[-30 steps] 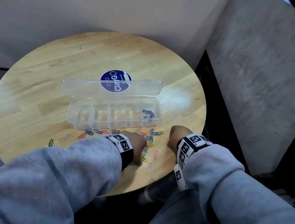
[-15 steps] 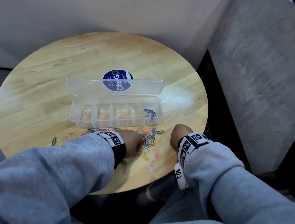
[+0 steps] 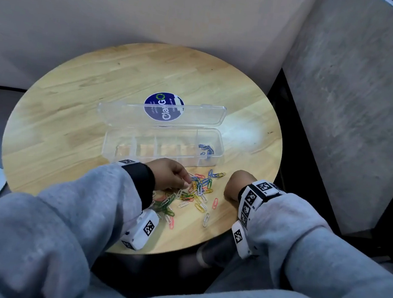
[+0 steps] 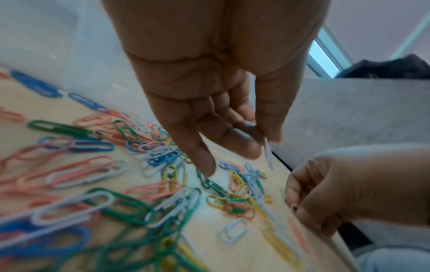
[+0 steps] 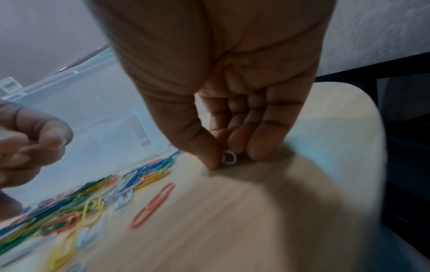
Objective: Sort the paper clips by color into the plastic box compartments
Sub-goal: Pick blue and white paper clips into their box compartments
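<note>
A clear plastic box [image 3: 218, 140] lies open on the round table, its lid folded back; several blue clips [image 3: 206, 149] sit in its rightmost compartment. A mixed pile of paper clips [image 3: 197, 193] [image 4: 163, 162] [image 5: 93, 191] is spread in front of the box. My left hand [image 3: 182, 181] [image 4: 265, 145] hovers at the pile's left edge, and its thumb and a finger pinch a white clip [image 4: 268, 156]. My right hand [image 3: 234, 185] [image 5: 217, 162], curled at the pile's right, pinches another white clip [image 5: 229, 158] against the tabletop.
The wooden table's rim [image 3: 178, 252] runs close under both wrists. A blue round sticker [image 3: 163, 107] shows through the box lid. A grey wall panel [image 3: 353, 117] stands to the right and a pale wall behind. A lone red clip [image 5: 153, 204] lies apart from the pile.
My left hand has lifted off the pile and turned over, uncovering the clips it hid, and now holds a white clip. The right hand has stayed in place.
</note>
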Demonstrator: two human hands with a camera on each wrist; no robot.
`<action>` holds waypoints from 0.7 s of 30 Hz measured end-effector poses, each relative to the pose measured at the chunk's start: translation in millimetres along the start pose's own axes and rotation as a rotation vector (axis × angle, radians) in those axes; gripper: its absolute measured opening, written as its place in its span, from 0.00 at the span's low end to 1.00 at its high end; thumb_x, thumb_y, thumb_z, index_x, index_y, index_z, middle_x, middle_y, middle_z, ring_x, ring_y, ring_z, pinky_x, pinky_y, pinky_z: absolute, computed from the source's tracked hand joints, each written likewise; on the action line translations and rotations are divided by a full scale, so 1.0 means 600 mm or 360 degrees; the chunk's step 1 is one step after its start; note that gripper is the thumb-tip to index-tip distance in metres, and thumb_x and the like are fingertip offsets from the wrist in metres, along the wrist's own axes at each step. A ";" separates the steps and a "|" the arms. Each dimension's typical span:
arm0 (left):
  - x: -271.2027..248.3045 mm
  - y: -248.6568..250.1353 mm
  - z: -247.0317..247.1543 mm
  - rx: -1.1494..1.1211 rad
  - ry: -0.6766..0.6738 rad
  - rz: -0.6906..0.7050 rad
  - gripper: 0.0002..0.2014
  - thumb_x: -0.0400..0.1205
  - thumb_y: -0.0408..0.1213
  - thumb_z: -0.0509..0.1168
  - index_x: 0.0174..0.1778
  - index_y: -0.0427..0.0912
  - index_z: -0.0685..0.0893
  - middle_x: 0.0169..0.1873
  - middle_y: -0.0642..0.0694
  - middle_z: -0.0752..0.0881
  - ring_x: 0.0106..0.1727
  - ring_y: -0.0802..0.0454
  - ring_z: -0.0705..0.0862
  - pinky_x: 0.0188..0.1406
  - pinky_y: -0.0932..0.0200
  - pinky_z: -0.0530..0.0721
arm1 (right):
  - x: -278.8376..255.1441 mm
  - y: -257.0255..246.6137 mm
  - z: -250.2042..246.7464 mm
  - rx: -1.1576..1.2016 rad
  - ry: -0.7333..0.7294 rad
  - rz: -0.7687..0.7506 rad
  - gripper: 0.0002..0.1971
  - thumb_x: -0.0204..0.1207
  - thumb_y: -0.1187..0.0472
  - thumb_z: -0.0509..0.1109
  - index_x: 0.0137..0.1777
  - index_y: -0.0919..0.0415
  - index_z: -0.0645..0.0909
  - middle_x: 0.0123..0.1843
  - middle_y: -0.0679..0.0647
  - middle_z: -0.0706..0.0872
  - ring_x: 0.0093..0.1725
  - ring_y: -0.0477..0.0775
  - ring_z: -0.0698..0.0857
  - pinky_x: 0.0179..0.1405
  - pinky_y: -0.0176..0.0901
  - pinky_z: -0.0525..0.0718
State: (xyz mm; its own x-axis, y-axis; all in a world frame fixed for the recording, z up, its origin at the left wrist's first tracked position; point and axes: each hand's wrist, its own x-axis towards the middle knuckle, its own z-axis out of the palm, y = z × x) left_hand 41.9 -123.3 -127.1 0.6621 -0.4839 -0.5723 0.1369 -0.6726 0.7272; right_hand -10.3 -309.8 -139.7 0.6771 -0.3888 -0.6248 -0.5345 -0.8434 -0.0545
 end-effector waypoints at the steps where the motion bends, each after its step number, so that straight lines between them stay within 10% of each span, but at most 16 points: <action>1: -0.003 0.000 -0.001 -0.0144 -0.0040 -0.0043 0.08 0.78 0.27 0.69 0.38 0.46 0.84 0.27 0.49 0.82 0.23 0.61 0.79 0.38 0.62 0.85 | -0.003 -0.002 0.001 -0.0077 -0.0005 -0.0001 0.14 0.72 0.66 0.64 0.26 0.60 0.66 0.27 0.54 0.69 0.27 0.53 0.70 0.27 0.37 0.68; 5: -0.015 0.005 0.005 -0.0499 -0.0139 -0.0139 0.09 0.81 0.23 0.63 0.42 0.40 0.83 0.26 0.47 0.80 0.25 0.59 0.80 0.35 0.59 0.89 | -0.012 -0.002 0.001 0.0102 -0.0077 -0.0019 0.09 0.65 0.68 0.65 0.27 0.61 0.70 0.26 0.55 0.72 0.25 0.54 0.71 0.27 0.35 0.67; 12: -0.015 0.025 0.017 -0.0624 -0.0088 -0.0392 0.06 0.82 0.31 0.62 0.39 0.39 0.80 0.26 0.47 0.71 0.21 0.56 0.68 0.16 0.67 0.75 | -0.025 0.008 -0.007 0.1623 -0.0574 -0.0143 0.11 0.81 0.74 0.54 0.40 0.63 0.73 0.32 0.59 0.75 0.29 0.53 0.76 0.23 0.38 0.80; 17: -0.012 0.024 0.035 0.0894 0.0062 -0.0081 0.10 0.74 0.43 0.71 0.31 0.49 0.77 0.32 0.52 0.80 0.37 0.52 0.77 0.28 0.65 0.69 | -0.032 -0.011 0.003 0.0873 -0.0493 -0.0293 0.09 0.74 0.69 0.61 0.33 0.60 0.73 0.28 0.56 0.75 0.25 0.52 0.71 0.28 0.41 0.70; 21: -0.011 0.028 0.048 0.1127 0.0095 0.0036 0.04 0.75 0.40 0.68 0.40 0.50 0.79 0.39 0.52 0.81 0.43 0.52 0.78 0.26 0.65 0.67 | -0.044 -0.027 0.015 0.0148 -0.0071 -0.0391 0.06 0.71 0.62 0.67 0.34 0.56 0.76 0.32 0.53 0.80 0.32 0.53 0.77 0.30 0.37 0.74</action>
State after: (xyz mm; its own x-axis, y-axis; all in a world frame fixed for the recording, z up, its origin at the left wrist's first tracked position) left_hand 18.7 -147.5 -122.3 0.7012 -0.4841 -0.5234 -0.3758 -0.8748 0.3057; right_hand -23.9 -282.6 -129.5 0.7705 -0.1581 -0.6176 -0.4023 -0.8720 -0.2787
